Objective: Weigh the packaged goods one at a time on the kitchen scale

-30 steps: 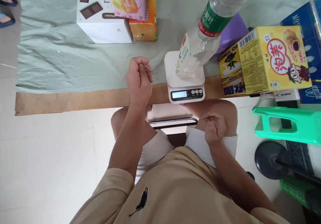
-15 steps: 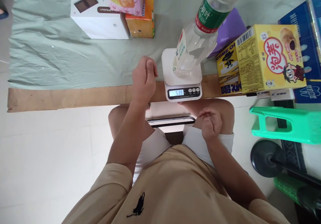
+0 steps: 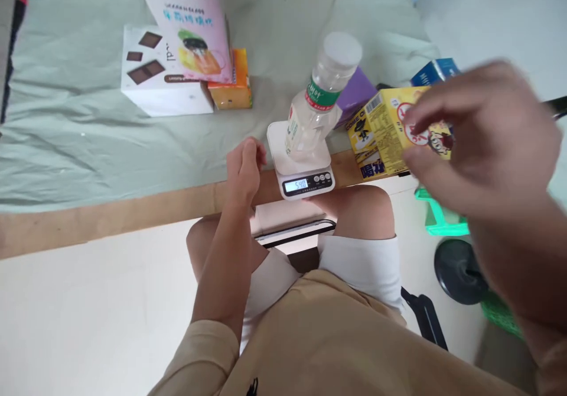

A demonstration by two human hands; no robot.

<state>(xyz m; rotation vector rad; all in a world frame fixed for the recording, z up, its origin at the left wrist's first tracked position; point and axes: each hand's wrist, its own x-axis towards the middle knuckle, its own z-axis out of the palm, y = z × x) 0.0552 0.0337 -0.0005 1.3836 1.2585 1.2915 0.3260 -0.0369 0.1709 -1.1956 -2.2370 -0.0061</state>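
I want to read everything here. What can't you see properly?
Head view:
- Right hand: motion-blurred, close to the camera; whether it holds anything is unclear.
- Yellow box: partly hidden behind that hand.
- Scale button labels: too small.
- Pink box: top cut off by the frame edge.

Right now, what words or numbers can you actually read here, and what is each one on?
"540": display of the kitchen scale.
"COME O": yellow box, partly hidden by the right hand.
Bottle label, pink box, white chocolate box: print too small or blurred.
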